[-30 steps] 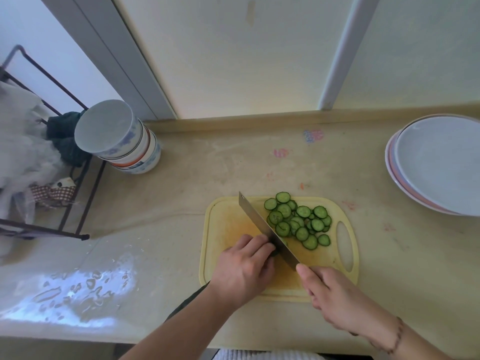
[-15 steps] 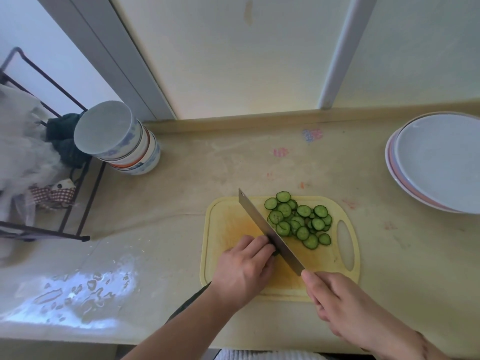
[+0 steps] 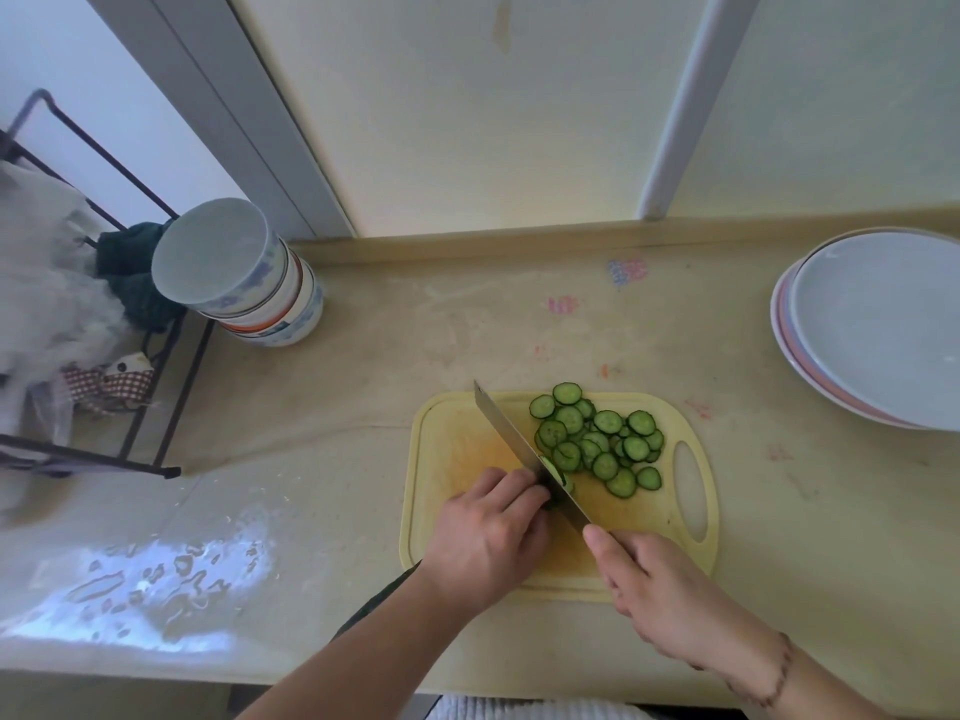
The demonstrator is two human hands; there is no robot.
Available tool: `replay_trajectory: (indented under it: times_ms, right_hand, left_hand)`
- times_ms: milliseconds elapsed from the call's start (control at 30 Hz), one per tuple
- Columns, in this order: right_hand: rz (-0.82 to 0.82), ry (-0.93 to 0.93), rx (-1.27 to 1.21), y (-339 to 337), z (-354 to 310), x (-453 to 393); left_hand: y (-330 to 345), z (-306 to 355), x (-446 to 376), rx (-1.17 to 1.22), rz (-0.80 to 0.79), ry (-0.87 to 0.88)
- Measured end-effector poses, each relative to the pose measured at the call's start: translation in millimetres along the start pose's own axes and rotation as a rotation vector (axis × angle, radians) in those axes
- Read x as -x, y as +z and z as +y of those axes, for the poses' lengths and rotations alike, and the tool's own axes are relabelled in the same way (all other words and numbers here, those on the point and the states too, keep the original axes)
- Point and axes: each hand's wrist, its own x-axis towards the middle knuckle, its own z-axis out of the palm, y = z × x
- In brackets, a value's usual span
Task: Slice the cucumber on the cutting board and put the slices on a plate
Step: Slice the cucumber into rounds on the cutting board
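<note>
on cutting board [image 3: 457, 459] | right hand [image 3: 660, 584] grips knife [image 3: 519, 449] | no readable writing

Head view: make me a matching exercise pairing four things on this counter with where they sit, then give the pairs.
Things:
1. Pile of round green cucumber slices
2. Stack of pale round plates
3. Stack of upturned white patterned bowls
4. Steel knife blade

Places:
A. Far right edge of the counter
B. Far left of the counter, beside the black wire rack
C. Right half of the yellow plastic cutting board
D. Slanting across the board between the left hand and the right hand

Pairs: 1-C, 2-A, 3-B, 4-D
</note>
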Motion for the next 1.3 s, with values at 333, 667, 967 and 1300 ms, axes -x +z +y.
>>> replay_trajectory:
  times_ms: [333, 667, 967, 1300]
  right_hand:
    - [-0.070, -0.011, -0.145, -8.1, -13.1, 21.0]
    - [-0.087, 0.003, -0.076, -2.3, -8.6, 2.1]
    - [-0.022, -0.074, -0.007, -6.6, -2.3, 1.1]
    - [0.404, -0.185, 0.770, -35.3, 4.0, 22.1]
  left_hand:
    - [-1.2, 1.2, -0.4, 0.003, 0.003, -0.005]
    - [-2.4, 1.6, -1.4, 0.003, -0.006, -0.003]
    - [-10.0, 6.3, -2.0, -0.008, 0.021, 0.047]
    - [-27.0, 17.9, -9.8, 0.117, 0.052, 0.471]
